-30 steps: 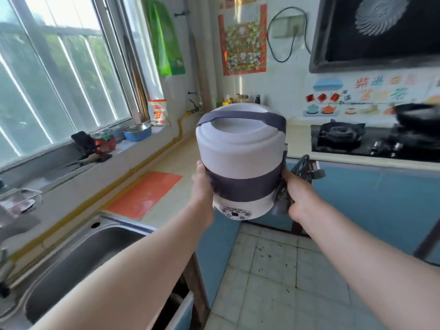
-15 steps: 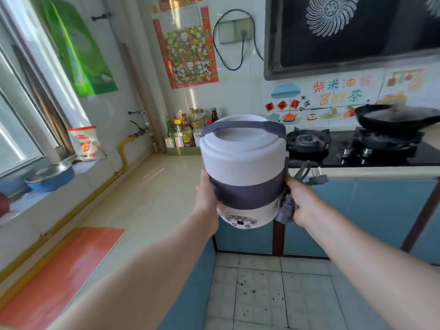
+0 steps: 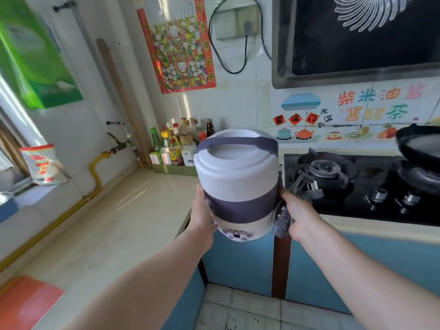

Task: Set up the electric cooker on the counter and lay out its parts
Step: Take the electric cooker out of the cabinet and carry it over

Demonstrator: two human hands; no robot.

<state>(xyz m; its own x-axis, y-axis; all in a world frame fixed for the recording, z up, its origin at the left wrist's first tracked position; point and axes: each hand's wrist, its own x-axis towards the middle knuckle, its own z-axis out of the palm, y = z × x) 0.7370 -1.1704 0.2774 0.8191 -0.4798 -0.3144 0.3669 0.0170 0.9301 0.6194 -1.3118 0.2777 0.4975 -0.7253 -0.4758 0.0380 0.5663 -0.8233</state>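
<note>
Electric cooker (image 3: 235, 184) hangs upright in mid-air with its lid and carry strap on, in front of the desk's inner corner and over the floor. It is not yet set down. At far left lies an orange mat (image 3: 26, 303), then a bare run of desk (image 3: 114, 210). The left grip (image 3: 202, 210) wraps the cooker's left side, its fingers hidden behind. The right grip (image 3: 297, 215) clamps the right side, pinching the bundled power cord (image 3: 282, 222) against the body. Further right sits the gas stove (image 3: 333, 172). This looks like the carrying step. Next, it should go down level on the bare desk, away from the burners, before the cord is freed.
</note>
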